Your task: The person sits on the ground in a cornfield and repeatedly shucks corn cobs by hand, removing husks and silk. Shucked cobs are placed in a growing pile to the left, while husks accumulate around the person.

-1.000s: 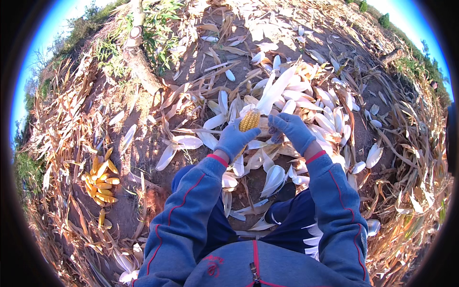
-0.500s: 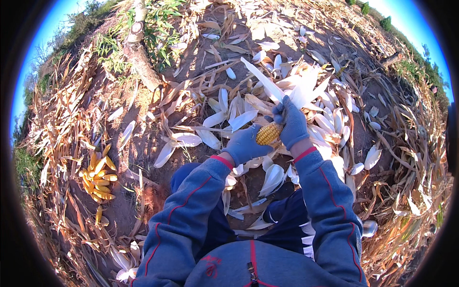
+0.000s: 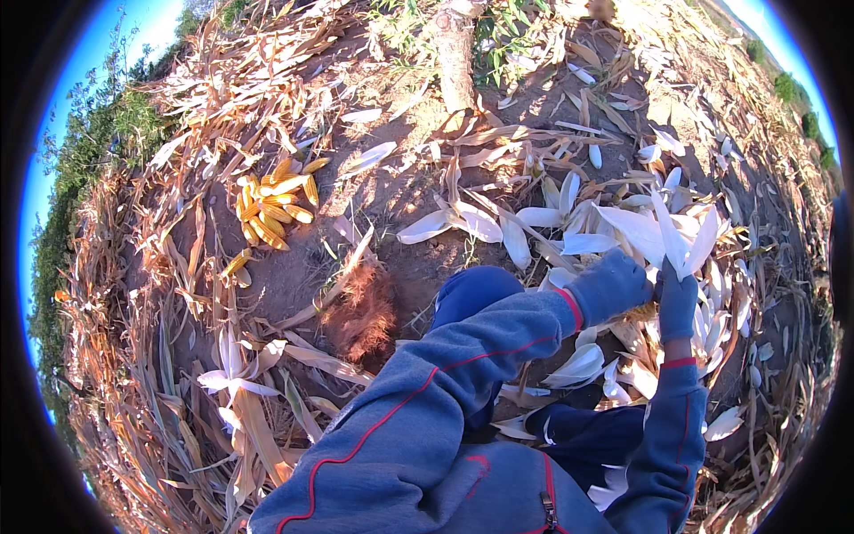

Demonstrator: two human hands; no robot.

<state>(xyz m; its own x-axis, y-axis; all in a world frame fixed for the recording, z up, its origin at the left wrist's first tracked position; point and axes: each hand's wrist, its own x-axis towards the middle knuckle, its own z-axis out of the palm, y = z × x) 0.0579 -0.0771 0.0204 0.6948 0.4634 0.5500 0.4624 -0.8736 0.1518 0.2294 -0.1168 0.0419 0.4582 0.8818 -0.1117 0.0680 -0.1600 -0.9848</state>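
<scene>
My left hand (image 3: pixel 609 285), in a grey-blue glove, is closed around the ear of corn, which it almost wholly hides; only a bit of yellowish edge shows under the fingers. Right beside it, my right hand (image 3: pixel 678 307), gloved alike, is closed at the base of the pale husk leaves (image 3: pixel 680 240), which fan upward from its fist. Both hands are over a heap of loose white husks (image 3: pixel 712 329). To the left, several bare yellow corn cobs (image 3: pixel 276 205) lie in a pile on the soil, with another cob (image 3: pixel 237 262) just apart from it.
A tree trunk (image 3: pixel 455 67) rises from the ground ahead. Reddish corn silk (image 3: pixel 360 311) lies in a tuft left of my knee (image 3: pixel 476 289). Dry stalks and leaves (image 3: pixel 116 311) cover the ground on the left, and white husks (image 3: pixel 445 222) are strewn ahead.
My view has turned left, so the cob pile and the trunk now stand farther right in it. My left hand has closed over the yellow kernels that showed between my hands before.
</scene>
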